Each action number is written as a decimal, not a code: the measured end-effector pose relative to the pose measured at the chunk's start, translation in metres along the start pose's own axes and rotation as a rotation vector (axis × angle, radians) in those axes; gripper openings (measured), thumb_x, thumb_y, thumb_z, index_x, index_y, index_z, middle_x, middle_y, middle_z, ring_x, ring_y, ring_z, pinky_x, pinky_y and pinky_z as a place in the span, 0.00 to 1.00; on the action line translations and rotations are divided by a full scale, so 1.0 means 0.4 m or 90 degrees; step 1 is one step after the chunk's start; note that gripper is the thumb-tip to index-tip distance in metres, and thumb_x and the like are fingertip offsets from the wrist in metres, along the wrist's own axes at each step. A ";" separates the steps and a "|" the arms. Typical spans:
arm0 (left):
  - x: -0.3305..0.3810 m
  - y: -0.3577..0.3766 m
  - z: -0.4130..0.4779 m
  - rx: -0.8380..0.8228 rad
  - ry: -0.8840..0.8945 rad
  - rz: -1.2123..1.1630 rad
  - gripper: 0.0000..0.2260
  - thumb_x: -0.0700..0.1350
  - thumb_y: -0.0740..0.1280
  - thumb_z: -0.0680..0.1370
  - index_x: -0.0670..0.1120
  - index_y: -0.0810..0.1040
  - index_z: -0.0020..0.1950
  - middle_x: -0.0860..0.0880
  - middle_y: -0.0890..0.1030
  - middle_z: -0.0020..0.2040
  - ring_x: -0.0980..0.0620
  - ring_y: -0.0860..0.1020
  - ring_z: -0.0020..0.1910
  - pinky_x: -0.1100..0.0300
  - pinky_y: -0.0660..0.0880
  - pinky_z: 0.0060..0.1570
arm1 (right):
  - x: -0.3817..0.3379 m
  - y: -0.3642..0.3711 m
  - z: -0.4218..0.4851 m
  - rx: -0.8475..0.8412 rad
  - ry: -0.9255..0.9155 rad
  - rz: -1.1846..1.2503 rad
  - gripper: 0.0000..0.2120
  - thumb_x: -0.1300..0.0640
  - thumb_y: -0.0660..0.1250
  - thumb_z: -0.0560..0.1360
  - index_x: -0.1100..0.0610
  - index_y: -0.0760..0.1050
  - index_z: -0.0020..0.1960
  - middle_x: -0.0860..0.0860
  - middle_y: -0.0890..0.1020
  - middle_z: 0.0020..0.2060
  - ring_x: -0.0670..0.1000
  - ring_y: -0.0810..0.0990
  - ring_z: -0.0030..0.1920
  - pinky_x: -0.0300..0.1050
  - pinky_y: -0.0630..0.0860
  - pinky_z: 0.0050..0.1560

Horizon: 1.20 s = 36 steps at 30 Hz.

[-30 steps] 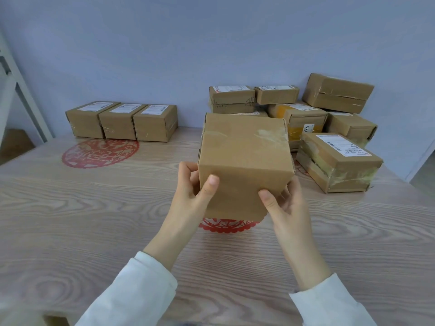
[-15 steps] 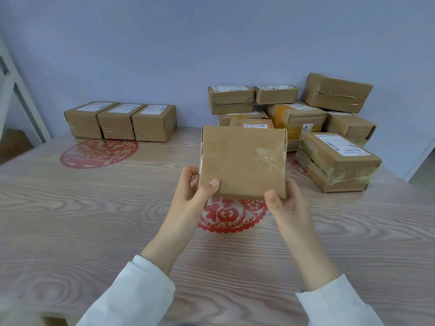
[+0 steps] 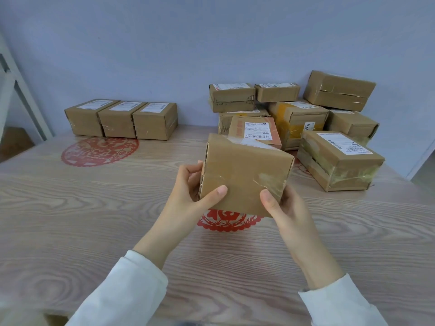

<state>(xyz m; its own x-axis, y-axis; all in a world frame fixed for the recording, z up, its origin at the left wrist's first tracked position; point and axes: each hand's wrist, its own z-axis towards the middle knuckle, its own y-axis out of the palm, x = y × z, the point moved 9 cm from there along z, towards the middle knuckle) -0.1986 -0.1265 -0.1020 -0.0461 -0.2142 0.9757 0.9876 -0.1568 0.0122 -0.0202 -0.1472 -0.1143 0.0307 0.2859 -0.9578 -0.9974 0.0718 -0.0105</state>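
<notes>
A taped brown cardboard box (image 3: 244,175) is held above the wooden table (image 3: 94,208), tilted so a plain face looks at me and a strip of its top with a white label edge shows. My left hand (image 3: 195,191) grips its left side, thumb on the front face and fingers behind. My right hand (image 3: 282,205) grips the lower right corner, thumb on the front. Under the box a red paper-cut circle (image 3: 226,222) lies on the table, partly hidden.
Three labelled boxes (image 3: 122,118) stand in a row at the back left behind another red paper-cut circle (image 3: 98,149). A pile of several boxes (image 3: 294,114) fills the back right, with a large taped box (image 3: 339,158) nearest. A white frame (image 3: 14,90) stands at far left.
The box has been turned in both hands: the far edge tipped away and down, so its top with the label edge now shows. It also sits a little lower over the red circle.
</notes>
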 end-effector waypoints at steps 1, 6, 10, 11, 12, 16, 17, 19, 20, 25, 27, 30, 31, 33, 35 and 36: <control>0.002 -0.006 0.002 0.010 0.009 0.004 0.26 0.53 0.70 0.64 0.56 0.66 0.59 0.56 0.81 0.54 0.63 0.81 0.49 0.71 0.75 0.42 | 0.001 0.004 -0.001 -0.009 -0.006 -0.002 0.21 0.49 0.67 0.67 0.53 0.73 0.59 0.45 0.81 0.53 0.38 0.80 0.52 0.29 0.74 0.49; 0.012 -0.006 0.001 -0.001 0.046 0.007 0.32 0.50 0.69 0.66 0.53 0.66 0.70 0.61 0.81 0.54 0.66 0.79 0.51 0.72 0.75 0.44 | -0.006 0.011 -0.002 -0.021 -0.032 -0.001 0.28 0.54 0.70 0.67 0.58 0.69 0.66 0.47 0.80 0.57 0.41 0.79 0.56 0.32 0.75 0.52; 0.012 0.013 -0.005 -0.062 0.050 0.032 0.38 0.45 0.71 0.66 0.51 0.60 0.75 0.55 0.74 0.67 0.63 0.75 0.61 0.68 0.76 0.51 | -0.007 0.000 -0.002 0.016 -0.043 -0.022 0.31 0.48 0.73 0.68 0.56 0.69 0.67 0.42 0.80 0.55 0.37 0.79 0.53 0.28 0.74 0.47; 0.011 0.015 -0.005 -0.068 0.047 0.038 0.38 0.45 0.72 0.67 0.51 0.59 0.74 0.55 0.73 0.67 0.62 0.75 0.62 0.68 0.76 0.51 | -0.008 -0.001 -0.003 0.021 -0.049 -0.032 0.31 0.47 0.73 0.68 0.56 0.70 0.66 0.42 0.80 0.54 0.37 0.79 0.53 0.27 0.73 0.46; 0.010 0.015 -0.005 -0.069 0.040 0.040 0.37 0.45 0.74 0.67 0.53 0.60 0.72 0.54 0.73 0.67 0.62 0.76 0.60 0.68 0.76 0.49 | -0.006 -0.001 -0.003 0.020 -0.051 -0.038 0.31 0.47 0.73 0.68 0.57 0.70 0.67 0.42 0.81 0.54 0.37 0.79 0.53 0.28 0.73 0.46; 0.002 0.008 -0.002 -0.042 0.023 0.020 0.27 0.48 0.73 0.67 0.57 0.64 0.61 0.52 0.76 0.61 0.64 0.79 0.51 0.69 0.76 0.41 | -0.005 0.010 -0.001 -0.013 -0.060 -0.034 0.38 0.45 0.74 0.63 0.53 0.67 0.70 0.45 0.79 0.60 0.42 0.78 0.59 0.32 0.75 0.49; 0.000 0.008 -0.002 -0.042 0.025 0.015 0.28 0.50 0.75 0.67 0.56 0.65 0.61 0.52 0.77 0.61 0.64 0.79 0.52 0.68 0.76 0.42 | -0.007 0.012 -0.001 -0.018 -0.059 -0.028 0.40 0.43 0.76 0.63 0.53 0.67 0.70 0.45 0.79 0.60 0.43 0.78 0.60 0.33 0.76 0.50; -0.004 0.009 -0.003 -0.051 0.034 0.030 0.31 0.54 0.78 0.66 0.57 0.65 0.63 0.53 0.76 0.63 0.61 0.78 0.58 0.65 0.77 0.48 | -0.009 0.013 -0.006 -0.016 -0.050 -0.013 0.46 0.34 0.76 0.59 0.49 0.65 0.71 0.42 0.79 0.59 0.41 0.77 0.59 0.32 0.76 0.51; -0.007 0.010 -0.002 -0.057 0.042 0.044 0.33 0.55 0.78 0.64 0.58 0.65 0.63 0.54 0.76 0.64 0.59 0.76 0.61 0.62 0.78 0.52 | -0.009 0.010 -0.008 -0.007 -0.043 -0.009 0.49 0.30 0.74 0.56 0.45 0.62 0.71 0.39 0.78 0.60 0.39 0.76 0.60 0.32 0.76 0.52; 0.009 -0.002 0.007 -0.044 0.084 0.113 0.36 0.58 0.74 0.62 0.63 0.63 0.67 0.58 0.71 0.68 0.59 0.69 0.69 0.50 0.70 0.67 | -0.018 0.023 -0.019 -0.010 -0.081 -0.001 0.37 0.29 0.72 0.58 0.30 0.65 0.65 0.30 0.71 0.63 0.40 0.74 0.63 0.38 0.77 0.54; 0.026 -0.006 0.008 -0.035 0.097 0.139 0.35 0.62 0.75 0.62 0.67 0.64 0.66 0.58 0.68 0.72 0.59 0.63 0.73 0.49 0.66 0.71 | -0.010 0.024 -0.019 -0.006 -0.074 0.048 0.35 0.30 0.74 0.58 0.35 0.70 0.63 0.36 0.74 0.63 0.44 0.76 0.62 0.40 0.79 0.50; 0.025 -0.022 0.006 0.016 0.085 0.071 0.35 0.59 0.76 0.66 0.67 0.63 0.68 0.59 0.67 0.72 0.66 0.65 0.69 0.61 0.69 0.67 | 0.020 0.021 -0.013 0.028 0.007 0.124 0.37 0.28 0.74 0.52 0.32 0.71 0.61 0.43 0.76 0.63 0.48 0.78 0.60 0.49 0.81 0.51; 0.014 -0.020 0.005 0.022 0.068 0.028 0.38 0.54 0.76 0.67 0.63 0.60 0.72 0.59 0.68 0.70 0.67 0.69 0.66 0.66 0.72 0.62 | 0.030 0.023 -0.012 0.035 0.038 0.174 0.41 0.28 0.75 0.50 0.34 0.71 0.62 0.44 0.78 0.61 0.48 0.80 0.59 0.50 0.81 0.50; -0.015 0.004 -0.002 0.007 0.027 -0.013 0.43 0.45 0.75 0.66 0.55 0.56 0.76 0.57 0.74 0.65 0.62 0.75 0.62 0.68 0.75 0.55 | 0.045 0.037 -0.012 0.042 0.084 0.276 0.44 0.32 0.77 0.51 0.41 0.70 0.64 0.45 0.82 0.56 0.49 0.82 0.55 0.49 0.82 0.46; -0.036 0.026 -0.011 -0.003 0.017 0.018 0.33 0.46 0.75 0.65 0.54 0.66 0.68 0.56 0.79 0.58 0.60 0.78 0.58 0.67 0.77 0.50 | 0.048 0.053 -0.017 0.037 0.108 0.309 0.37 0.39 0.73 0.60 0.44 0.67 0.66 0.50 0.80 0.59 0.50 0.82 0.54 0.48 0.82 0.47; -0.041 0.027 -0.014 0.009 0.017 0.029 0.29 0.48 0.74 0.64 0.55 0.69 0.62 0.57 0.80 0.56 0.62 0.79 0.55 0.68 0.76 0.48 | 0.048 0.060 -0.021 0.031 0.115 0.294 0.35 0.41 0.70 0.61 0.44 0.66 0.66 0.50 0.79 0.60 0.50 0.82 0.55 0.48 0.81 0.50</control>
<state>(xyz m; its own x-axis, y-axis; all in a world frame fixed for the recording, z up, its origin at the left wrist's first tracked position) -0.1880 -0.1300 -0.1191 -0.0051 -0.2463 0.9692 0.9908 -0.1326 -0.0285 -0.0440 -0.1479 -0.1352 -0.4290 0.1292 -0.8940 -0.9000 0.0228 0.4352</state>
